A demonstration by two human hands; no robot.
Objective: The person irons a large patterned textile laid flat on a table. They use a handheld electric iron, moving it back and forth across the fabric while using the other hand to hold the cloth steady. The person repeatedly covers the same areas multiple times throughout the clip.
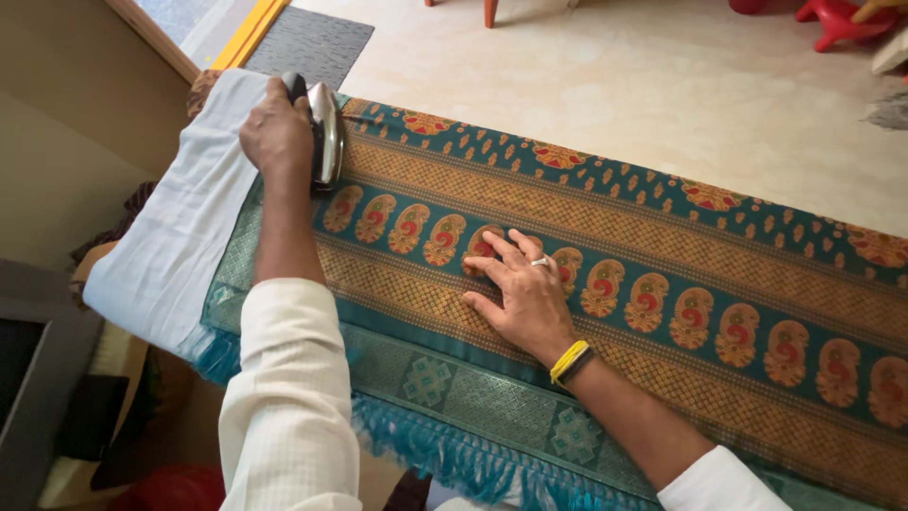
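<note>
Left hand grasping iron at the far left end of the teal patterned cloth, iron's long axis crosswise, right hand released, flat, fingers spread on the cloth's middle band.

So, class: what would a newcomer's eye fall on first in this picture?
A teal and gold patterned cloth fills the frame, fringed along its near edge. The left hand grips an iron at its far-left end, beside a pale grey sheet. The right hand lies flat mid-cloth.
</note>
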